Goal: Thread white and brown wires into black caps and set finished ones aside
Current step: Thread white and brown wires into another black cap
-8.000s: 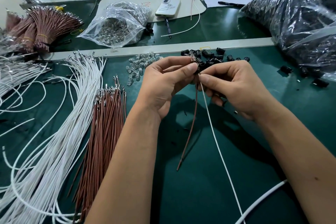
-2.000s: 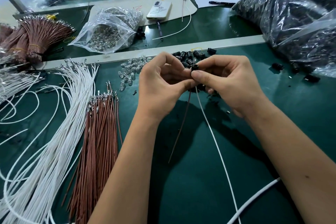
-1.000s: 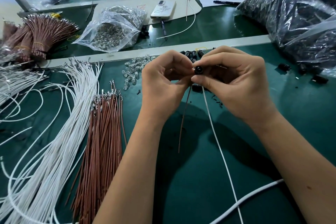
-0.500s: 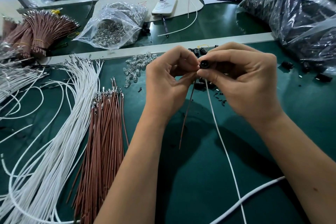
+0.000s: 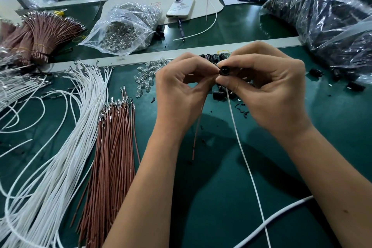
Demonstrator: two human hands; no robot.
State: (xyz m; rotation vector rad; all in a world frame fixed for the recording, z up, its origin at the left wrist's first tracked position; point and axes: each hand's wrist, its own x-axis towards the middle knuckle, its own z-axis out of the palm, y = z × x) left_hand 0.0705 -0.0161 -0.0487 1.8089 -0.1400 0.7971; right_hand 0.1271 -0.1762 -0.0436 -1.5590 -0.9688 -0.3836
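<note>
We take the cap [image 5: 224,71], held up between both hands, as our mark. Left of it lie the bulbs [image 5: 145,78]; further left and nearer us, a sheaf of wires [image 5: 114,157], then a wider sheaf [image 5: 66,147]. Behind the cap runs a rail [image 5: 141,57], with a bag [image 5: 124,30] and a phone [image 5: 180,7] beyond. Loose caps [image 5: 220,94] lie just below it
</note>
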